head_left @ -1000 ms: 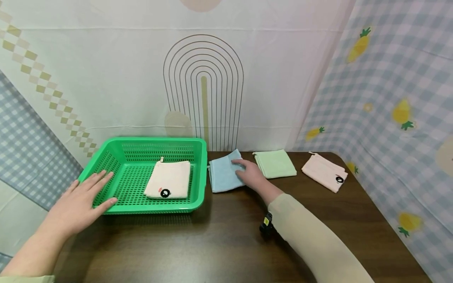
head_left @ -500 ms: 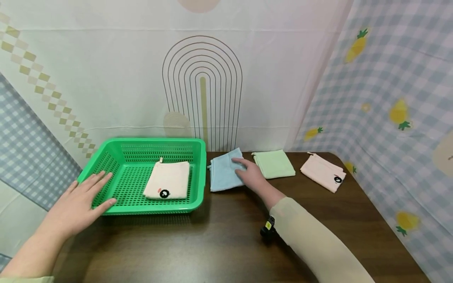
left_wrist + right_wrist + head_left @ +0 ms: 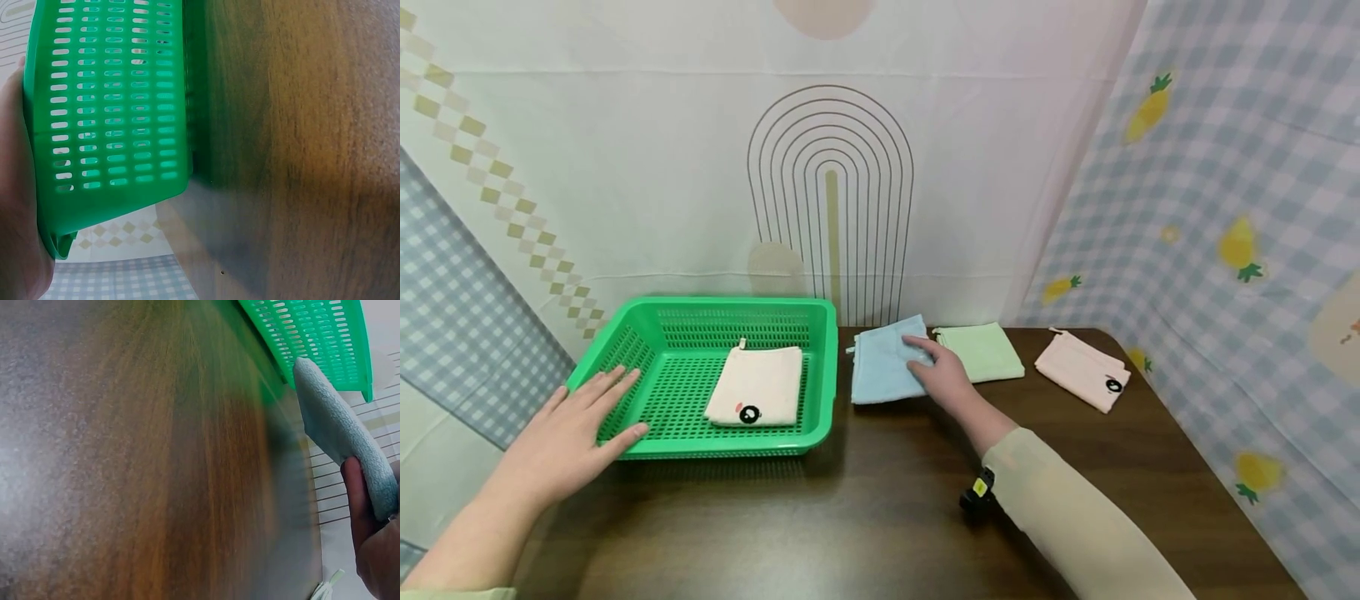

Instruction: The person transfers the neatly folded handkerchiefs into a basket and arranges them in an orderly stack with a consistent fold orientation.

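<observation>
My right hand (image 3: 946,379) pinches a folded light blue towel (image 3: 880,367) by its right side. In the right wrist view the thumb lies under the towel (image 3: 340,419), which is raised off the table; most of the other fingers are hidden. At the left, my left hand (image 3: 563,443) rests with straight, spread fingers on the corner rim of a green perforated plastic basket (image 3: 722,447). Inside that basket lies a folded white towel (image 3: 758,385) with an embroidered black eye. The left wrist view shows only the hand's edge beside the basket wall (image 3: 112,125).
Right of the blue towel lies a folded light green towel (image 3: 991,354), partly behind my right hand. Farther right, a folded pale pink towel (image 3: 1078,367) sits near the edge of the dark wooden table (image 3: 850,517). Patterned cloth (image 3: 985,167) hangs behind and at both sides.
The blue towel has come up from the table in my right hand and shifted slightly right, overlapping the green one in view. My left hand stays on the basket.
</observation>
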Demonstrator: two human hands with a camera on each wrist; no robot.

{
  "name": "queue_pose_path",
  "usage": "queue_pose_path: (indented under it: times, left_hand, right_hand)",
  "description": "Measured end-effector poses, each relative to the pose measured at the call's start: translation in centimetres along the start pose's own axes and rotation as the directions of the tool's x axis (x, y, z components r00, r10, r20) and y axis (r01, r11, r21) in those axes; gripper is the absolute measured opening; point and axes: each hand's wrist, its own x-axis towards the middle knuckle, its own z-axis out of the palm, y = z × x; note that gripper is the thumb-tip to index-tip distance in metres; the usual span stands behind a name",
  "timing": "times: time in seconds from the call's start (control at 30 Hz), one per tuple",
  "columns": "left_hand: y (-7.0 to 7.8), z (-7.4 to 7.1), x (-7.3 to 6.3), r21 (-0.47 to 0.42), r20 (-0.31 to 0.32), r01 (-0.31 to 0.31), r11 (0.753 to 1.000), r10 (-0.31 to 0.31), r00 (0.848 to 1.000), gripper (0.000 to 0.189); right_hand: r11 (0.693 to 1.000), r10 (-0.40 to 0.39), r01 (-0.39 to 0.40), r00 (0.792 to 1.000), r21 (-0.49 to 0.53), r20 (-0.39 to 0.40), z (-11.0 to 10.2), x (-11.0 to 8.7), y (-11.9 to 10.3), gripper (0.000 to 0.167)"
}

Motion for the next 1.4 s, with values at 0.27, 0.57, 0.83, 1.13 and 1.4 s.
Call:
queue_pose_path:
  times: [0.27, 0.57, 0.83, 1.13, 1.4]
  left_hand:
    - [0.1, -0.2, 0.0, 0.012, -0.004, -0.003, 1.000, 0.003, 1.000, 0.083]
    - [0.2, -0.2, 0.1, 0.022, -0.002, -0.011, 1.000, 0.011, 1.000, 0.083]
    - [0.1, 0.0, 0.0, 0.026, -0.003, -0.007, 1.000, 0.007, 1.000, 0.084]
    - [0.0, -0.2, 0.1, 0.030, -0.009, -0.008, 1.000, 0.008, 1.000, 0.084]
    - [0.0, -0.1, 0.2, 0.024, -0.007, -0.016, 1.000, 0.016, 1.000, 0.084]
  right_hand:
    - [0.997, -0.027, 0.031, 0.998, 0.076, -0.052, -0.5, -0.5, 0.2, 0.044]
    - [0.987, -0.049, 0.066, 0.992, 0.146, -0.118, -1.2, -1.2, -0.4, 0.045]
    - [0.978, -0.072, 0.096, 0.988, 0.183, -0.136, -1.8, -1.4, -1.5, 0.045]
    - [0.968, -0.078, 0.116, 0.982, 0.221, -0.172, -2.6, -1.9, -3.7, 0.045]
    - [0.957, -0.088, 0.141, 0.973, 0.252, -0.212, -2.4, -1.7, -3.8, 0.044]
